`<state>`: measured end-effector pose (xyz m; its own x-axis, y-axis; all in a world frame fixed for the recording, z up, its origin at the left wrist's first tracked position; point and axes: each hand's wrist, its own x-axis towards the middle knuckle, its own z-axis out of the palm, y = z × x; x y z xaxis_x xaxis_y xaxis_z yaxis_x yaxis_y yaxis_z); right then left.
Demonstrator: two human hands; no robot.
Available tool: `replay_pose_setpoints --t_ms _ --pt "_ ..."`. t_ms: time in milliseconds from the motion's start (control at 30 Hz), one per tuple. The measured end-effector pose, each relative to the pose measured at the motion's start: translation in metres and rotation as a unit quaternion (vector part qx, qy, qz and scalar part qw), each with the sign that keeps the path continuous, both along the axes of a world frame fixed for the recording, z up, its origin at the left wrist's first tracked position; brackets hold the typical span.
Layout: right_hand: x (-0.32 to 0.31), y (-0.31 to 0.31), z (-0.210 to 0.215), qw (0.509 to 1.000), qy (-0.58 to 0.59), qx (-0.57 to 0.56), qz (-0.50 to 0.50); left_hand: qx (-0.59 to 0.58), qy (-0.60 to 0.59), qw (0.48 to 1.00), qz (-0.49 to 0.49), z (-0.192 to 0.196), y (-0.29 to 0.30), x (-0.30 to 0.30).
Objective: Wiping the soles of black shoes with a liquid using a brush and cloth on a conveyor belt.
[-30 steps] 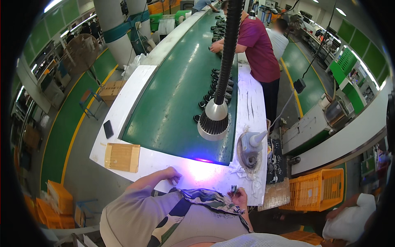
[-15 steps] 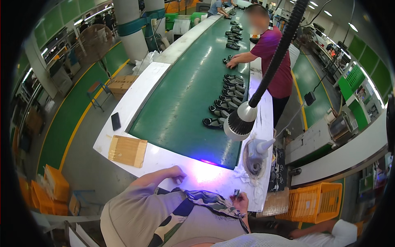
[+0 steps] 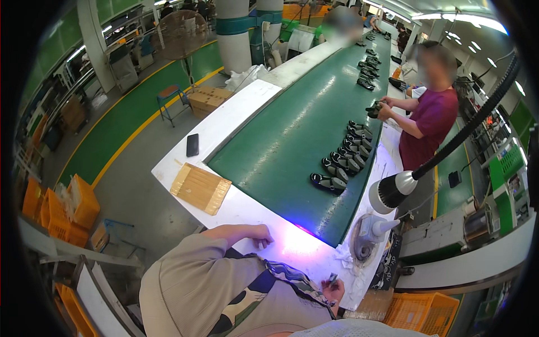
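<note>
My left hand [image 3: 263, 236] rests on the near edge of the white tabletop [image 3: 247, 194], its fingers curled in with nothing seen in them. Farther right, my right hand [image 3: 334, 290] is closed on a small dark and silvery piece [image 3: 333, 278], too small to name. Purple-white light falls on the tabletop between my hands. Beyond it runs a green conveyor belt [image 3: 281, 157]. Several black strapped shoes [image 3: 328, 182] stand in a row along the belt's right side, out of reach of both hands.
A black lamp [image 3: 393, 192] hangs over the right edge near a white squeeze bottle [image 3: 373, 229]. A cardboard piece [image 3: 200, 188] and a black phone [image 3: 192, 145] lie at left. Across the belt, a co-worker [image 3: 429, 112] in maroon holds a dark shoe [image 3: 374, 108]. An orange crate [image 3: 424, 312] stands lower right.
The view has turned right, so the scene sits differently. The co-worker has lifted a shoe off the belt and now holds it in both hands. My own hands keep nearly the same pose.
</note>
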<state>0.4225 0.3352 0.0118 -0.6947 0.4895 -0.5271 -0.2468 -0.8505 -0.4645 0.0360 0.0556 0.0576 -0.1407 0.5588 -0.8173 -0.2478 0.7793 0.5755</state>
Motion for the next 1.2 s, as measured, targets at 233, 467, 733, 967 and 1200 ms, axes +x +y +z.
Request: replay_pose_setpoints --t_ms 233,467,733,967,1200 --pt "0.003 -0.014 0.009 0.999 -0.029 0.001 -0.045 0.002 0.009 1.0 -0.001 0.001 0.0 0.008" --pt "-0.008 -0.019 -0.007 0.992 -0.042 -0.006 -0.119 0.022 0.05 0.999 -0.006 -0.015 -0.001 0.003" --pt "-0.014 -0.025 0.014 0.982 -0.112 0.073 -0.13 0.006 0.032 0.999 -0.017 -0.014 0.016 -0.008" --pt "0.001 -0.014 0.045 0.971 -0.146 0.089 -0.167 -0.011 0.024 0.999 -0.019 -0.011 0.016 0.004" --pt "-0.005 0.042 0.064 0.962 -0.134 0.111 -0.21 -0.02 0.019 1.0 0.005 -0.008 0.016 0.004"
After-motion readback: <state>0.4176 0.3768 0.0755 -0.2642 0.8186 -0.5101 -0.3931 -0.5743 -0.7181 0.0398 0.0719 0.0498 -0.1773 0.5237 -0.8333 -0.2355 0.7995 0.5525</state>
